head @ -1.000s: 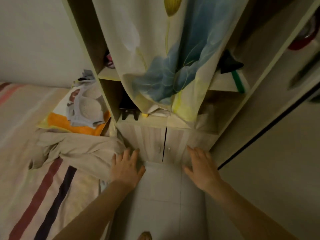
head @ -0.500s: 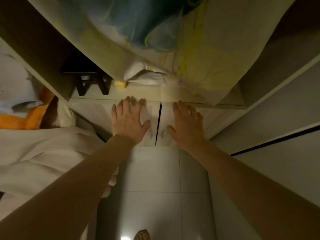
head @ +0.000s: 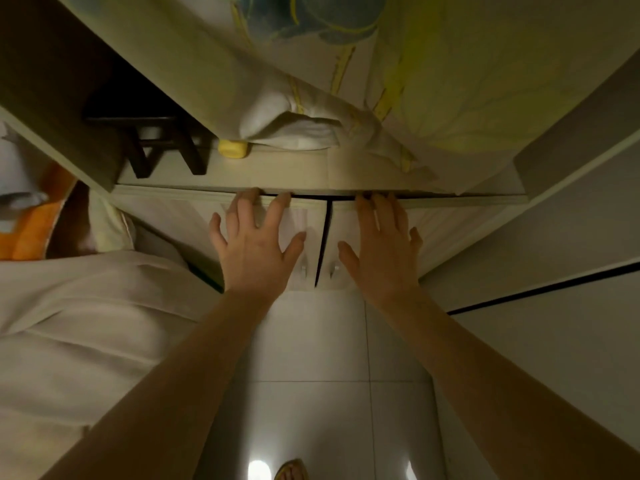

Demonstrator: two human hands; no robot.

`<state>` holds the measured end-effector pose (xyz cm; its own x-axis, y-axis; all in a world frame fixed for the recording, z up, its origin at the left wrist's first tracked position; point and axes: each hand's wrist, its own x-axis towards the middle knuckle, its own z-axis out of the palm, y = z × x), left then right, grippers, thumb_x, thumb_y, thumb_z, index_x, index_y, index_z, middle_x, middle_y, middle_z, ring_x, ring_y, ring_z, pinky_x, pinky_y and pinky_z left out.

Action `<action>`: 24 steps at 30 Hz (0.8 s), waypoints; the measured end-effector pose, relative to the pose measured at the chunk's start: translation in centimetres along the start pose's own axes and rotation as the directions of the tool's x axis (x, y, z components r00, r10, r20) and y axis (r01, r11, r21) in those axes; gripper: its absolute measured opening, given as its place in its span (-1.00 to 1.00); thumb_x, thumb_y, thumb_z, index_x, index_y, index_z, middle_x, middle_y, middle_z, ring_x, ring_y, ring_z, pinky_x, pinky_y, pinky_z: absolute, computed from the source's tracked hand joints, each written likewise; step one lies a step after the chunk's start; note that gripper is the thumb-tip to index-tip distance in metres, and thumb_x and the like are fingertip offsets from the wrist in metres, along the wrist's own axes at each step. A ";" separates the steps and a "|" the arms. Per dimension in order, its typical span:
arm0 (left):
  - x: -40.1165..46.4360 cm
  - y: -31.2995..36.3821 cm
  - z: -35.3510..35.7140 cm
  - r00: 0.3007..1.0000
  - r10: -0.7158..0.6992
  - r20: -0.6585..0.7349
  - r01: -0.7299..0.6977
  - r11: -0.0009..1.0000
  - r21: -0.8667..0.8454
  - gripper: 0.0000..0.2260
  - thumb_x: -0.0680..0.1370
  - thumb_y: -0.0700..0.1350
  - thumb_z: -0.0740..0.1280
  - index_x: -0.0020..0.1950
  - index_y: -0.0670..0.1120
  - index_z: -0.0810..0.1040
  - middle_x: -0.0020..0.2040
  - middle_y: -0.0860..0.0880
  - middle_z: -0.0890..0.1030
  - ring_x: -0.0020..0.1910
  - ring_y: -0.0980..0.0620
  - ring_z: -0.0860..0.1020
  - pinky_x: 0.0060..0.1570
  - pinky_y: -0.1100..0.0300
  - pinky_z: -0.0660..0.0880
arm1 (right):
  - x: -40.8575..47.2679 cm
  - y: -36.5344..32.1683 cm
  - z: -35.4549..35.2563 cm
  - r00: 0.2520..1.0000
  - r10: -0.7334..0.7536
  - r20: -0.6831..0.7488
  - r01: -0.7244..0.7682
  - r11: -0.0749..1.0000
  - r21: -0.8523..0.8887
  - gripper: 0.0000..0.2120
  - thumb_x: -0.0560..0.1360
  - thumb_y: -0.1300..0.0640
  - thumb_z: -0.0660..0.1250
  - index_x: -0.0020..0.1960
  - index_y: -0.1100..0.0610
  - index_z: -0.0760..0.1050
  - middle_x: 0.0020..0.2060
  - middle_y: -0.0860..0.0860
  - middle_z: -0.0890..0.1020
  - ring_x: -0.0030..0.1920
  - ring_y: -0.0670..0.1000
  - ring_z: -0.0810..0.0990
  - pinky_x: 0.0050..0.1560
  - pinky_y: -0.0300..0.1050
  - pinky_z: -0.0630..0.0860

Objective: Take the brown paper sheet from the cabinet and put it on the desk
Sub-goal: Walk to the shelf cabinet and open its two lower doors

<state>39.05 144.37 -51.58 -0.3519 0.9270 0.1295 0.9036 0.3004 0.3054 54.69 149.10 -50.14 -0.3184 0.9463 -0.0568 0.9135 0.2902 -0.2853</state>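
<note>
Grip state: both hands, left hand (head: 254,249) and right hand (head: 382,252), are spread open with fingertips hooked over the top edges of the cabinet doors (head: 311,237), clamping nothing; brown paper sheet not visible, presumably inside; fingertips may slip off the narrow edge.

The inside of the pale wooden cabinet (head: 194,216) is hidden behind its two shut doors, with only a thin dark gap showing along their top edges. The fingertips (head: 252,192) of the left hand (head: 256,251) curl over the left door's top edge into that gap, so their ends cannot be seen; the right hand (head: 379,251) does likewise on the right door. The floral cream curtain (head: 433,81) covers most of the shelf above. The dark wooden stand (head: 162,147) is half lost in shadow. A sandalled foot (head: 291,470) is cut off by the bottom edge.
</note>
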 end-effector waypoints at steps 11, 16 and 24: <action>-4.2 -0.8 -2.2 0.997 0.018 0.078 -0.013 0.998 -0.067 -0.44 0.43 0.35 0.00 0.33 0.12 0.32 0.45 -0.09 0.27 0.48 -0.08 0.11 0.38 -0.24 -0.01 | -5.6 2.3 0.5 0.993 -0.076 -0.095 0.086 0.990 0.109 -0.45 0.41 -0.10 0.33 0.29 0.17 0.35 0.30 0.17 0.44 0.38 0.20 0.29 0.21 0.19 0.45; -5.3 -1.3 -3.5 0.993 0.037 0.112 -0.034 0.999 -0.025 -0.46 0.44 0.35 0.01 0.24 0.06 0.40 0.36 -0.13 0.39 0.43 -0.15 0.23 0.38 -0.27 0.04 | -8.3 3.9 -0.5 0.987 -0.131 -0.090 0.142 0.981 0.128 -0.52 0.40 -0.01 0.37 0.23 0.19 0.42 0.24 0.17 0.49 0.35 0.19 0.35 0.27 0.03 0.35; -11.2 -4.9 -5.6 0.977 0.068 0.201 -0.039 0.989 -0.145 -0.44 0.44 0.38 -0.01 0.24 0.05 0.36 0.48 -0.04 0.21 0.47 -0.07 0.15 0.40 -0.17 0.11 | -11.6 6.8 -1.4 0.981 -0.194 -0.028 0.196 0.975 0.103 -0.55 0.42 -0.04 0.25 0.18 0.24 0.46 0.21 0.18 0.52 0.33 0.18 0.38 0.25 0.09 0.45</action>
<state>37.16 131.25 -49.28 -0.2335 0.9714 -0.0421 0.8717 0.2283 0.4337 64.90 140.32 -50.08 -0.4825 0.8755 0.0264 0.8024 0.4539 -0.3875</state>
